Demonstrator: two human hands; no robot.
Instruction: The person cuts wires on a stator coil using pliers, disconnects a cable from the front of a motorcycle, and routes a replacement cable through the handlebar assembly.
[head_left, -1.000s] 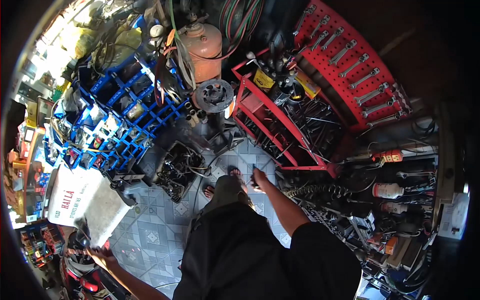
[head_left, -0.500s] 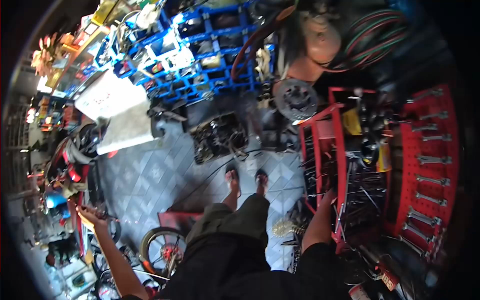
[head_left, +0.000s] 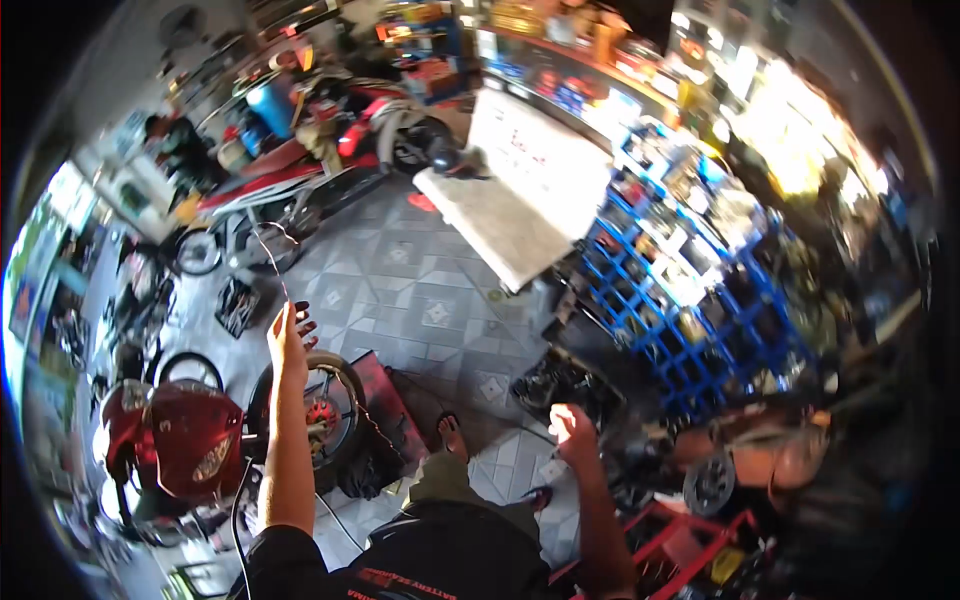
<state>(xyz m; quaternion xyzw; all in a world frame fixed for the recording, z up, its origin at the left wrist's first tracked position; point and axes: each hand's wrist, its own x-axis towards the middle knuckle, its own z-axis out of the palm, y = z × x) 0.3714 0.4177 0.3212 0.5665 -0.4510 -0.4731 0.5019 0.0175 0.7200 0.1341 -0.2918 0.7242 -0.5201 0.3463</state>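
Thin copper-coloured wire (head_left: 273,258) pinched in the left hand (head_left: 289,342), just above the black-tyred wheel with a red hub (head_left: 320,412). Flat red stand (head_left: 388,402) kinda crowds that wheel's right, glossy dark-red fairing (head_left: 195,432) its left. Right hand (head_left: 573,432)'s well right, fingers blurry, can't tell how they sit.

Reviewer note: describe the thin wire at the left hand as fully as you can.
The thin wire looks reddish and flexible; metal or cord, I can't tell. It rises from the fingers of the left hand, bends, and curls over at its far end, in front of the motorcycle. Blur hides its finer detail.
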